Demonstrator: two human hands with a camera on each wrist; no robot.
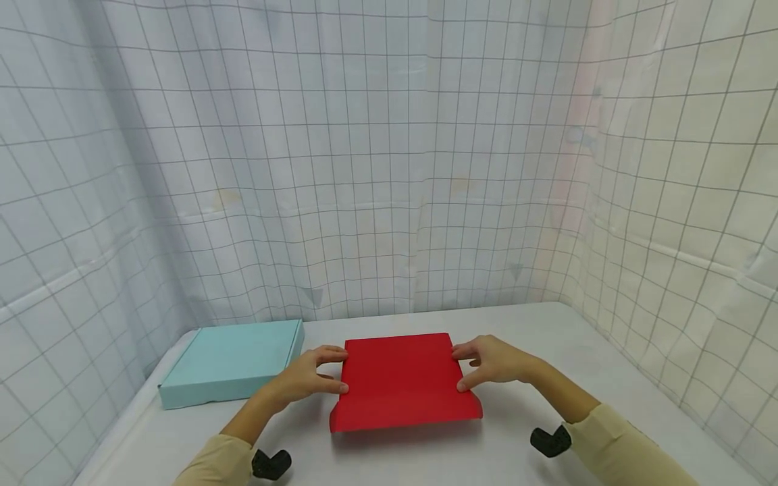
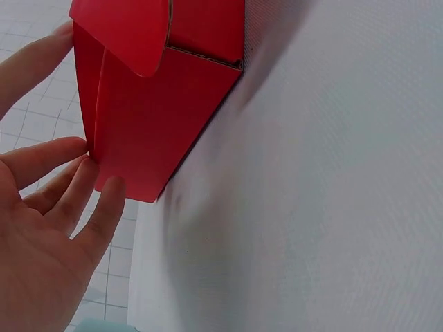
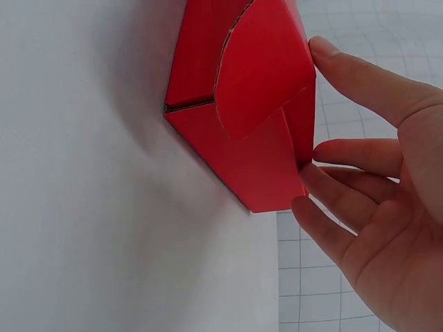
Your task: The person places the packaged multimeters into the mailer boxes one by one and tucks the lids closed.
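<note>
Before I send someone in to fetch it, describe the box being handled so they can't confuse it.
On the white table walled by gridded curtains, two flat boxes lie side by side. Take the red box at the front middle, between the left hand and right hand; its neighbour, the pale blue box, is untouched.

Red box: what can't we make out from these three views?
- Inside of the red box: head view shows only the top panel, which covers it.
- Far end of the box: cut off by the top edge in both wrist views.
- Left hand and right hand fingers on the box sides: head view hides their tips behind the box edges.
- Blue box contents: lid shut.
</note>
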